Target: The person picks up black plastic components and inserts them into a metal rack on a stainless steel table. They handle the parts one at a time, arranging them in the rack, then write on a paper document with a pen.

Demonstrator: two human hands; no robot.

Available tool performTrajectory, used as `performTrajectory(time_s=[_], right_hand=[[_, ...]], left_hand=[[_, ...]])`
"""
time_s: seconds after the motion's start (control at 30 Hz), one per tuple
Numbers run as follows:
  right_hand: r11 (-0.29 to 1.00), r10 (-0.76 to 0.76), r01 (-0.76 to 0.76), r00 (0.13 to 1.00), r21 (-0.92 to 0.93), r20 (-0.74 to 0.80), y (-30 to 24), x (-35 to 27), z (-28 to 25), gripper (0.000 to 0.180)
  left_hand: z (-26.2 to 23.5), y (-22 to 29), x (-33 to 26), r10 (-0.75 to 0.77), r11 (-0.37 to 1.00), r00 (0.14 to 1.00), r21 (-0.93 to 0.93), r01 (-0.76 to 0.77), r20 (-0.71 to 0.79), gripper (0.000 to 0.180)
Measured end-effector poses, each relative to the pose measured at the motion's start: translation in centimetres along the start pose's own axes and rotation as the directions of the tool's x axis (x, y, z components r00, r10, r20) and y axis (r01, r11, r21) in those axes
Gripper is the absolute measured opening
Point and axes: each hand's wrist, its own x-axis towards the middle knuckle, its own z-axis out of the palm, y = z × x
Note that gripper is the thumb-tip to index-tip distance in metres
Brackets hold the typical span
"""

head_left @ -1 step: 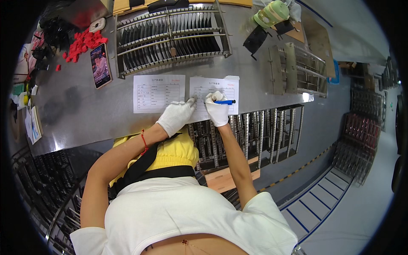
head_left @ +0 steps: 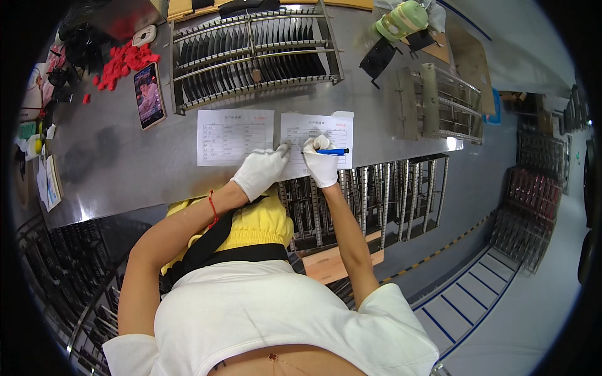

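My right hand (head_left: 322, 164), in a white glove, is closed around a blue pen (head_left: 333, 151) over the right-hand printed form (head_left: 343, 128). The pen's tip is hidden by the glove. My left hand (head_left: 260, 170), gloved in white too, lies palm down with its fingers stretched toward the left edge of that form. Its fingertips press near the gap between the two sheets. Beside it lies the second form (head_left: 211, 150), a ruled white sheet with handwriting in some boxes.
The forms lie on a metal table (head_left: 125, 175). Beyond them stands a rack (head_left: 332, 47) of dark curved plates. A phone (head_left: 148, 97), red pieces (head_left: 128, 59) and a green bottle (head_left: 401, 22) sit around it. An openwork metal rack (head_left: 458, 103) is at the right.
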Motion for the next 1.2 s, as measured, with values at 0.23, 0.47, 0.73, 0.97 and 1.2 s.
performTrajectory(time_s=[0.23, 0.47, 0.73, 0.97, 1.2], right_hand=[[0.969, -0.084, 0.069, 0.995, -0.238, -0.049, 0.4, -0.5, 0.5, 0.029], [0.974, -0.121, 0.110, 0.992, -0.198, -0.042, 0.3, -0.2, 0.5, 0.029], [0.969, -0.120, 0.099, 0.989, -0.226, -0.082, 0.3, -0.4, 0.6, 0.028], [0.995, -0.024, 0.015, 0.996, -0.097, -0.088, 0.9, -0.7, 0.8, 0.033], [0.979, -0.087, 0.071, 0.993, -0.190, -0.079, 1.3, -0.8, 0.6, 0.032]], left_hand=[[-0.3, 0.3, 0.2, -0.011, 1.000, 0.998, 0.026, 0.009, 0.058, 0.029], [-0.4, 0.2, 0.1, 0.012, 1.000, 1.000, 0.027, -0.012, 0.015, 0.027], [-0.2, 0.2, 0.1, 0.019, 0.999, 1.000, 0.041, -0.020, 0.015, 0.027], [-0.5, 0.3, 0.1, -0.004, 0.999, 0.998, 0.055, 0.001, 0.056, 0.028], [-0.3, 0.3, 0.0, -0.023, 0.999, 0.999, 0.029, 0.021, 0.045, 0.029]])
